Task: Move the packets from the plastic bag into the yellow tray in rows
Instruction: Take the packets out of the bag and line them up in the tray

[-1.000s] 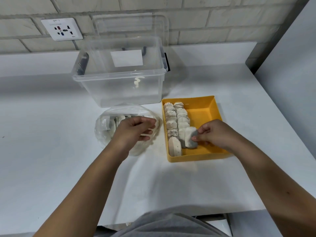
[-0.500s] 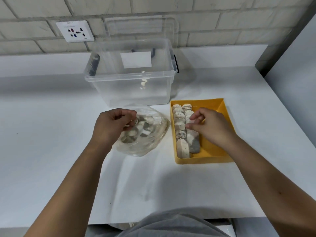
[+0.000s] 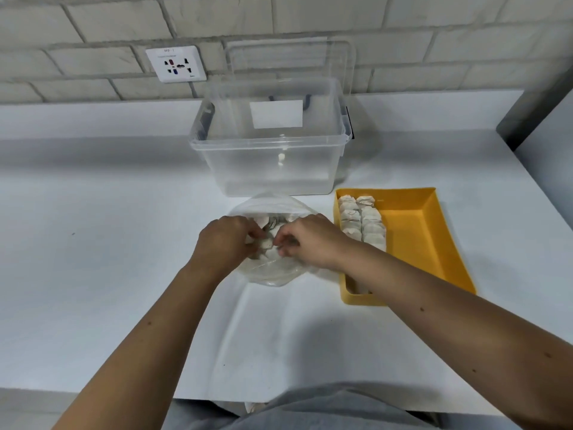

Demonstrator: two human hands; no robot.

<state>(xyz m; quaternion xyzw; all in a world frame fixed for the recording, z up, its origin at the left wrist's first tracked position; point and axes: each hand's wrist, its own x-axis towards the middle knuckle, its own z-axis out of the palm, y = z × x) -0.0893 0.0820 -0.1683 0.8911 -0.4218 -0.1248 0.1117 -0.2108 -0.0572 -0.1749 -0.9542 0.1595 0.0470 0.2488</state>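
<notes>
Pinching a small, pale, crumpled packet between left hand and right hand, above clear plastic bag; yellow tray rightward.

Curled left hand beside right hand

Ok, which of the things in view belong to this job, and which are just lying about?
Job: clear plastic bag; small white packets in it; yellow plastic tray with two packet rows; left hand and right hand at the bag.
Lying about: clear plastic storage bin; clear lid behind it; white wall socket.
</notes>
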